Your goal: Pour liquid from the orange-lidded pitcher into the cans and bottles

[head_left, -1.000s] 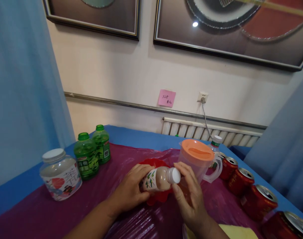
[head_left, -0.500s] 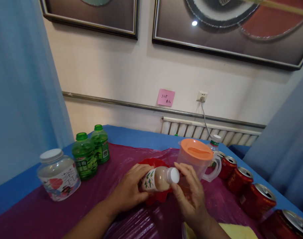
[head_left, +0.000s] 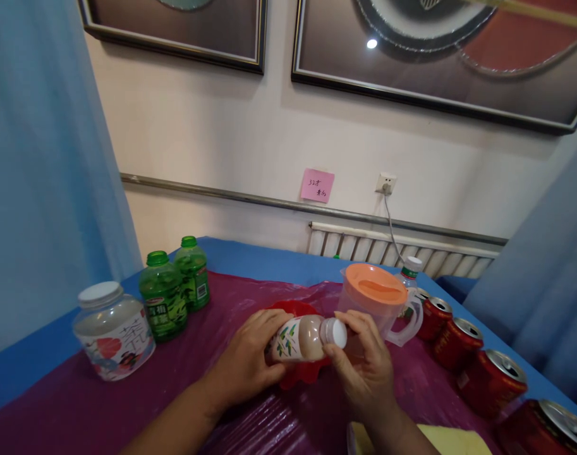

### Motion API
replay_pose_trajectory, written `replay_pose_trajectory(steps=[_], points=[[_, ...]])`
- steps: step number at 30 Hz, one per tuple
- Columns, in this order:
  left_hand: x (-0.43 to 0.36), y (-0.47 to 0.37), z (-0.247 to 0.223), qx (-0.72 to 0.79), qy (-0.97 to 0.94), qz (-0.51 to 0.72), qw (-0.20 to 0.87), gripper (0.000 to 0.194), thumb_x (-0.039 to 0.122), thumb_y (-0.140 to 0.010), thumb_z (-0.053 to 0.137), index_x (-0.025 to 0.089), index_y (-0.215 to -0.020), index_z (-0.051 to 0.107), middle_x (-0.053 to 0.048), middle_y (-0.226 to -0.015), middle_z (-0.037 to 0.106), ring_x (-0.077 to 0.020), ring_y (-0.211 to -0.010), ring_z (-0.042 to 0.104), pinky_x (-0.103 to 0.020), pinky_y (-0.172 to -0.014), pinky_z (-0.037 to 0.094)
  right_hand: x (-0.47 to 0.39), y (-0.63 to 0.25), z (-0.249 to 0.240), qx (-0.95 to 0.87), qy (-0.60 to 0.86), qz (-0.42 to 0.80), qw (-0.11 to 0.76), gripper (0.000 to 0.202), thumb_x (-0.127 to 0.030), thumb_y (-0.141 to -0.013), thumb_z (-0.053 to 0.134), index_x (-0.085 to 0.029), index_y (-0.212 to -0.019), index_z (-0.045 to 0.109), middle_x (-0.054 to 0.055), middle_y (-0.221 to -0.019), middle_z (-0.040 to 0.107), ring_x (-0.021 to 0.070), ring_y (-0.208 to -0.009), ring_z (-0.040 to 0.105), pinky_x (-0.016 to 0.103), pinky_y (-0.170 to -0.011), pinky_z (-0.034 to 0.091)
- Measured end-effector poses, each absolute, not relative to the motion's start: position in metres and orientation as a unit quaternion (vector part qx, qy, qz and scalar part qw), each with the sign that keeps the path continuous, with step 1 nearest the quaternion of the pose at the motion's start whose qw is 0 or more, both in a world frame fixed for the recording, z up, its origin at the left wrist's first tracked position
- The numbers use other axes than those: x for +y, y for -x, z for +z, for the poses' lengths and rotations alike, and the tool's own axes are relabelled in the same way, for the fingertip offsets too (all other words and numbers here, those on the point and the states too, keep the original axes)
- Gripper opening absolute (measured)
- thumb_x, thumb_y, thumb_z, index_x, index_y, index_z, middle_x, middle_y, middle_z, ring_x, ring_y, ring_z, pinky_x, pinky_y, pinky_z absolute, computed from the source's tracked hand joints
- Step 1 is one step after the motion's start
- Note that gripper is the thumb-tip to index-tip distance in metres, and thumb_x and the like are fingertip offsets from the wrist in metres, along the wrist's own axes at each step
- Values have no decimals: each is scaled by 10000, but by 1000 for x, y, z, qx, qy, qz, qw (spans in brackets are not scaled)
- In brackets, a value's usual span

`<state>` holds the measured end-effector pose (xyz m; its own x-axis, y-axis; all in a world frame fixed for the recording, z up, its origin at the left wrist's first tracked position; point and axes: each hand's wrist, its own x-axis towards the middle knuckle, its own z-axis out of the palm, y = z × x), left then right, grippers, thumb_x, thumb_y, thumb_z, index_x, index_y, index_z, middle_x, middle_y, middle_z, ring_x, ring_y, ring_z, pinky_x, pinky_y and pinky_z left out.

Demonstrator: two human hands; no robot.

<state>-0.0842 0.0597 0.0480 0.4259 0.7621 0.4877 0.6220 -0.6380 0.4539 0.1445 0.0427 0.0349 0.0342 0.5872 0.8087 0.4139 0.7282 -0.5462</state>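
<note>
Surface: one blue table point(head_left: 250, 259), partly covered by one purple plastic sheet point(head_left: 174, 398), creased and shiny.

Vessels, largest first. One translucent pitcher point(head_left: 352, 306) with an orange lid, beyond the right hand. One clear jar point(head_left: 115, 341) with a white lid, far left. One red dish point(head_left: 300, 377), mostly hidden under the hands. Two green bottles point(head_left: 162, 303) just beyond the jar. Five red cans point(head_left: 490, 382) in a row along the right edge, the farthest partly masked by the pitcher. One clear bottle point(head_left: 410, 272) behind the pitcher. One yellow piece, possibly cloth point(head_left: 452, 439), at the near edge.

Hands: two. Left hand point(head_left: 250, 357) is wrapped around the lower body of the labelled bottle point(head_left: 311, 338); right hand point(head_left: 366, 363) pinches its cap between thumb and fingers.

Labelled bottle: count one, tilted above the red dish, cap end toward the right hand. Judged fairly light, stiff-walled and smooth, so likely slippery if wet; fill level and material (plastic or glass) cannot be told. Best hold: around the labelled body, clear of the neck.

Smallest: one white cap point(head_left: 335, 333), on the neck; judged hard, best taken by its rim.
</note>
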Motion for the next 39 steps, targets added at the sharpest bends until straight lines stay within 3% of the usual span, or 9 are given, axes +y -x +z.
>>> replay_pose_trajectory(steps=[6, 13, 20, 23, 26, 33, 39], points=[[60, 83, 48, 405, -828, 353, 161, 619, 129, -692, 697, 267, -1280, 559, -44, -1239, 633, -229, -1126, 619, -350, -989, 507, 46, -150, 34, -698, 360, 76, 615, 342, -248, -946, 624, -273, -1286, 653, 94, -1242, 631, 241, -1155, 617, 389, -959, 529], [62, 84, 52, 364, -839, 323, 244, 643, 304, -687, 797, 245, -1286, 570, -49, -1219, 653, -242, -1089, 628, -353, -964, 511, 42, -156, 38, -699, 329, 188, 606, 388, -237, -996, 536, -275, -1377, 597, 94, -1384, 612, 252, -1308, 553, 440, -1076, 484], [65, 88, 33, 397, -830, 379, 101, 704, 140, -708, 651, 274, -1379, 489, -89, -1343, 597, -285, -1252, 552, -464, -1076, 457, 47, -146, 38, -646, 339, 170, 662, 302, -289, -917, 684, -259, -1217, 699, 98, -1228, 643, 231, -1163, 625, 360, -935, 564], [67, 91, 28, 392, -827, 397, 68, 720, 129, -712, 625, 282, -1398, 466, -86, -1355, 581, -285, -1256, 549, -467, -1074, 464, 48, -146, 38, -638, 348, 157, 669, 316, -287, -904, 704, -254, -1218, 694, 88, -1145, 650, 208, -1063, 651, 316, -855, 582], [65, 91, 32, 392, -828, 395, 65, 714, 141, -718, 646, 281, -1397, 471, -87, -1348, 583, -287, -1248, 553, -463, -1068, 469, 46, -148, 38, -647, 345, 153, 662, 315, -272, -923, 677, -257, -1237, 685, 89, -1173, 647, 209, -1083, 647, 308, -851, 581], [58, 90, 51, 357, -843, 346, 208, 686, 328, -711, 786, 268, -1344, 527, -72, -1291, 619, -268, -1156, 602, -395, -1013, 496, 42, -156, 37, -659, 327, 165, 657, 364, -215, -970, 591, -302, -1321, 634, 72, -1341, 606, 225, -1281, 553, 379, -1036, 506], [56, 88, 55, 344, -837, 333, 264, 664, 378, -701, 769, 259, -1317, 552, -54, -1225, 640, -251, -1080, 619, -371, -965, 501, 44, -163, 39, -658, 314, 180, 661, 357, -234, -967, 604, -294, -1315, 653, 79, -1347, 607, 237, -1269, 569, 363, -1014, 520]])
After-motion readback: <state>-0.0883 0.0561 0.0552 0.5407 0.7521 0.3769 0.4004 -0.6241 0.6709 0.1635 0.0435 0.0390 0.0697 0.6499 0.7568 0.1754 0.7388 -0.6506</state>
